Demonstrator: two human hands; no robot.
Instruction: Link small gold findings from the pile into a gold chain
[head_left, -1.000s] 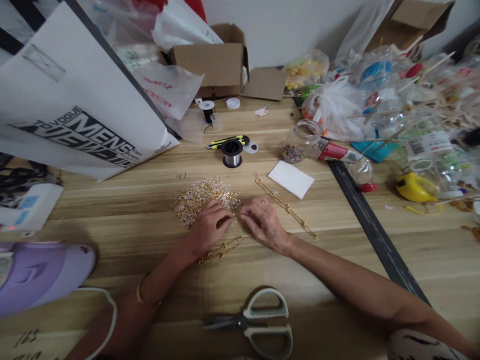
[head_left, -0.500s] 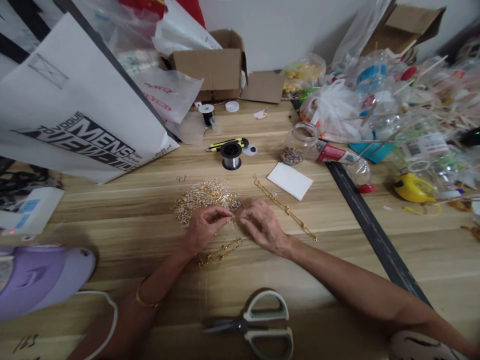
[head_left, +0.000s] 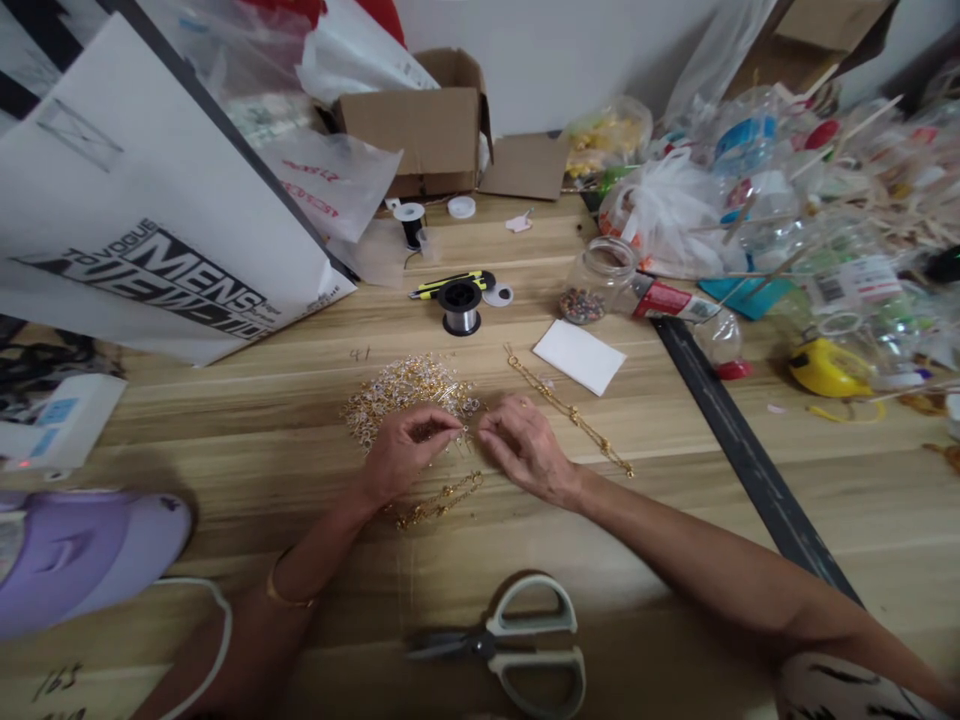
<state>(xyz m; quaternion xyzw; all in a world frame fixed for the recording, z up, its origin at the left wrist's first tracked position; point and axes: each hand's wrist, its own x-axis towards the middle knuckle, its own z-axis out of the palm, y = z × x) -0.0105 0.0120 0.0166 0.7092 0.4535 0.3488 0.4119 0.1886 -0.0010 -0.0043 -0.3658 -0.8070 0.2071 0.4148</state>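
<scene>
My left hand (head_left: 405, 450) is pinched at the near edge of a pile of small gold and clear beads (head_left: 405, 390). Thumb and forefinger meet on something too small to make out. Just to its right, my right hand (head_left: 529, 450) is closed too, its fingertips curled together facing the left ones across a narrow gap. What it grips is hidden. A gold bead chain (head_left: 439, 503) lies bunched on the wood below the hands. Another gold chain (head_left: 574, 415) stretches out to the right of my right hand.
Scissors (head_left: 499, 645) lie open near the front. Behind the beads are a wire spool (head_left: 460, 308), a yellow utility knife (head_left: 454, 284), folded white paper (head_left: 579, 357) and a jar of beads (head_left: 596, 285). A purple iron (head_left: 90, 560) sits left; plastic bottles (head_left: 750, 150) crowd the right.
The view has shifted slightly, so the table things appear a little higher. Both hands stay in nearly the same place and remain pinched.
</scene>
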